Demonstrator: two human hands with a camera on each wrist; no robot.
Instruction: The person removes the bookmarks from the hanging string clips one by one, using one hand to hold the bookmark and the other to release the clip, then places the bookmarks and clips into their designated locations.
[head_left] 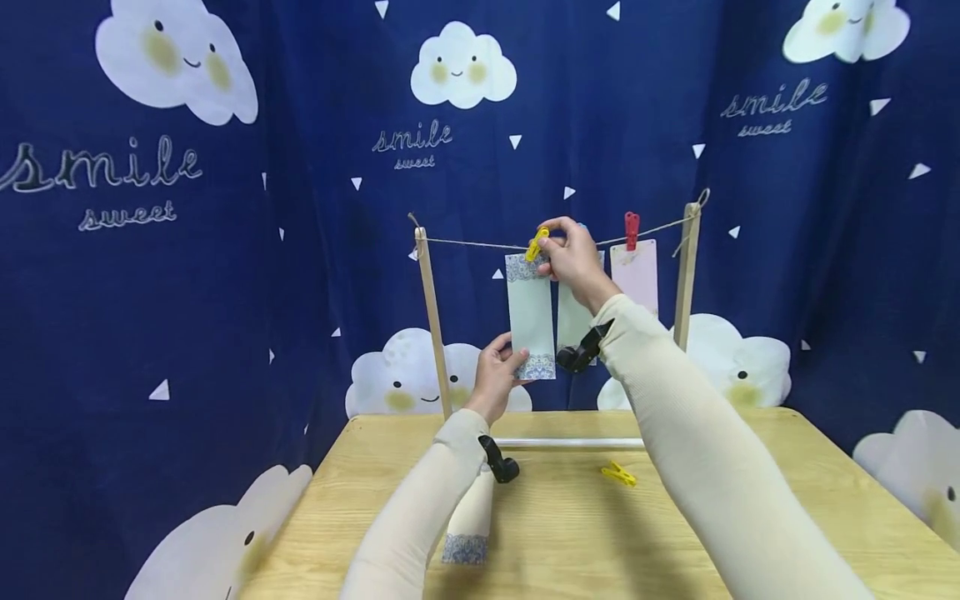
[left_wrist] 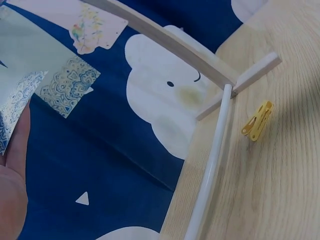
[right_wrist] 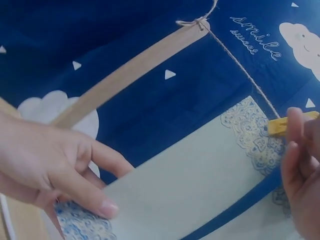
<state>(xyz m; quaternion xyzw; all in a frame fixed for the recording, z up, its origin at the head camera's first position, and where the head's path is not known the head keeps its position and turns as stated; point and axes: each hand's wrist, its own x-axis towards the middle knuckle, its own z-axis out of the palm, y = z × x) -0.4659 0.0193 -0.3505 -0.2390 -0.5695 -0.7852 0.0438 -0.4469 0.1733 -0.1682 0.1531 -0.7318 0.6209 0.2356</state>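
A pale green card (head_left: 531, 315) with blue lace-patterned ends hangs against the twine (head_left: 472, 244). My right hand (head_left: 576, 260) pinches a yellow clothespin (head_left: 537, 244) at the card's top edge, where the right wrist view shows its tip over card and twine. Low on the same card, my left hand (head_left: 497, 377) holds the lower left edge, thumb in front and fingers behind. Just right of it hangs a second pale green card (head_left: 573, 317), partly hidden by my right hand and wrist. A pink card (head_left: 634, 275) hangs further right under a red clothespin (head_left: 632, 230).
Wooden posts (head_left: 432, 317) (head_left: 686, 275) carry the twine, joined low down by a white rod (head_left: 566, 443). On the wooden table (head_left: 555, 533) lie a yellow clothespin (head_left: 618, 473) and, beside my left forearm, a cream card (head_left: 467, 533) with a blue patterned end. A dark blue cloud-print curtain stands behind.
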